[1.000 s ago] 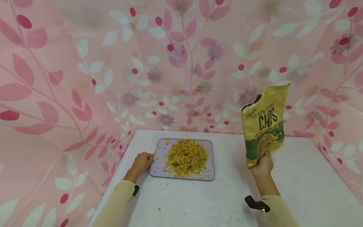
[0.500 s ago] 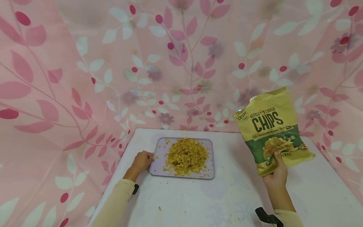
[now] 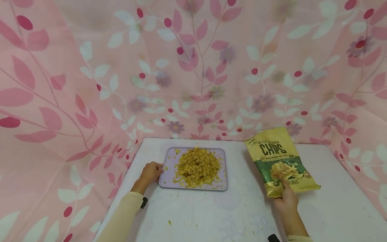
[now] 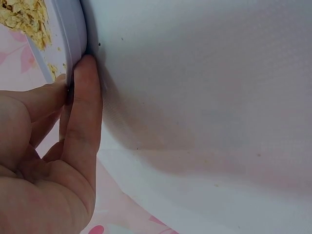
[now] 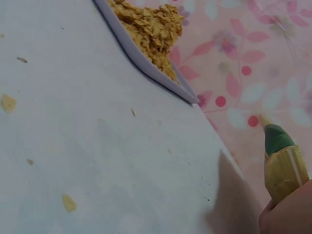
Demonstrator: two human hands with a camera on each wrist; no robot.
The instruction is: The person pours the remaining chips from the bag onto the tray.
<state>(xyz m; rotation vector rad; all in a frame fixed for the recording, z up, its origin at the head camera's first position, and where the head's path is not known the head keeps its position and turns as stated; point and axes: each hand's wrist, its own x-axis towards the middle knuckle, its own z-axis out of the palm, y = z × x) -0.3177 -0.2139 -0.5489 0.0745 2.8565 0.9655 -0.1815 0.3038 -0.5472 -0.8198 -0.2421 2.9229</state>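
Note:
A lavender rectangular tray (image 3: 170, 174) lies on the white-covered table, heaped with crushed yellow chips (image 3: 198, 168). My left hand (image 3: 151, 173) pinches the tray's left rim. In the left wrist view, its thumb lies at the rim and a finger (image 4: 87, 97) reaches against the underside. To the right of the tray, my right hand (image 3: 287, 202) grips a yellow and green chip bag (image 3: 275, 158) near its bottom edge, thumb over the printed front. The bag tilts to the left, and its top edge looks torn. Only a strip of the bag (image 5: 285, 170) appears in the right wrist view.
Small chip crumbs (image 5: 69, 203) are scattered on the white tablecloth (image 3: 205, 218) in front of the tray. A pink floral curtain (image 3: 193, 67) stands behind the table and along its sides. Each wrist wears a black device (image 3: 144, 202).
My right hand first turned the bag's printed front toward me and moved right, then lowered it and shifted it left. The left hand and tray have stayed in place.

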